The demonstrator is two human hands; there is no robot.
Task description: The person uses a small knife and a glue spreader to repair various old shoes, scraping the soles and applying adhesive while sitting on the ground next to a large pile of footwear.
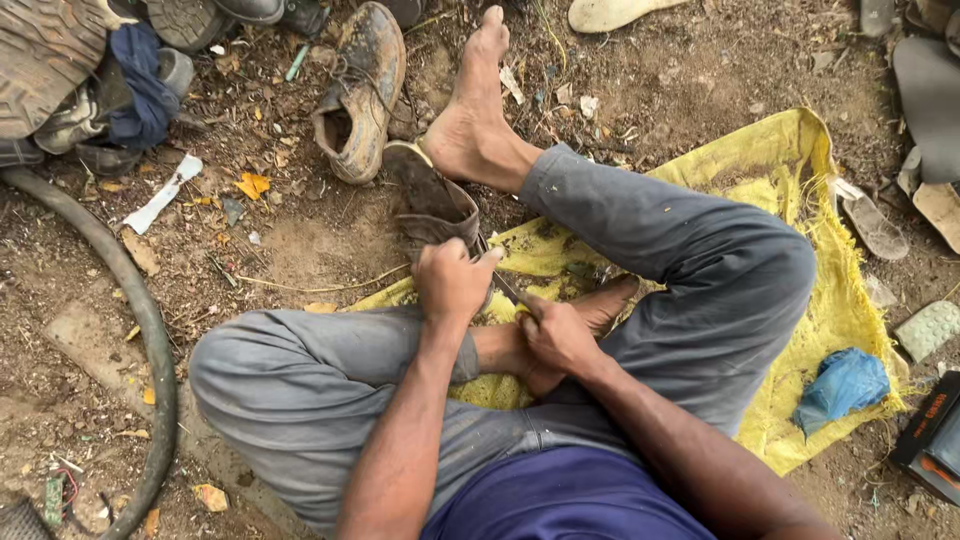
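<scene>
I sit cross-legged on a yellow woven sack [790,170] spread on bare dirt. My left hand [452,280] grips the heel end of a worn brown shoe [432,200] that rests against my bare foot. My right hand [556,335] holds a thin metal blade [508,287] whose tip points at the shoe, close to my left hand. Both fists are closed around what they hold.
A muddy lace-up shoe [362,95] lies beyond the worn one. A black rubber hose [150,330] curves along the left. More old shoes [60,70] pile at top left. A blue plastic bag [845,385] lies on the sack, soles [875,225] and a dark box [930,435] at right.
</scene>
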